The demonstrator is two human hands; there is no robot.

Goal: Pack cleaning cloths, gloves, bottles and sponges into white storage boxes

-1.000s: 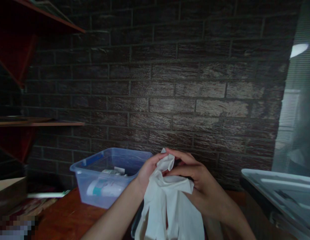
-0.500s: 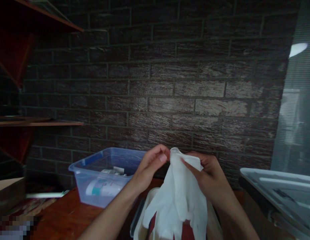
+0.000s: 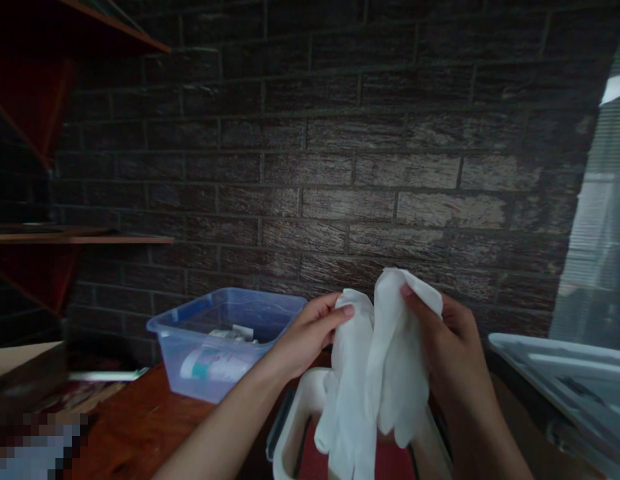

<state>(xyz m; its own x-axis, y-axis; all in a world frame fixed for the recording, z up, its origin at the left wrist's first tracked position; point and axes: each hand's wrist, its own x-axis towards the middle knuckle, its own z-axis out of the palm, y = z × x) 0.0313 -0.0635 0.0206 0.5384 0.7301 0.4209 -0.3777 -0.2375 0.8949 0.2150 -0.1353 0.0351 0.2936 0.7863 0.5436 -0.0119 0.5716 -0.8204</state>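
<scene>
Two thin white gloves hang side by side in front of me, fingers pointing down. My left hand [image 3: 317, 331] pinches the cuff of the left white glove [image 3: 351, 373] between thumb and fingers. The right white glove [image 3: 397, 360] is held at its cuff by my right hand [image 3: 450, 333], thumb in front and fingers behind. Below them sits a cream container [image 3: 290, 433] with a dark red surface [image 3: 313, 463] inside. The dangling glove fingers cover part of that container.
Left of my hands, a translucent blue bin [image 3: 173, 350] holds a white bottle [image 3: 210, 365] and other small items. A lidded clear box [image 3: 565, 373] stands at the right. Wooden shelves [image 3: 115, 239] jut out at left, and a dark brick wall [image 3: 290, 200] rises behind the wooden table [image 3: 140, 427].
The gloves were bunched together, with my left hand at their edge. Now they are apart, one in each hand, and the right one has gone up and right.
</scene>
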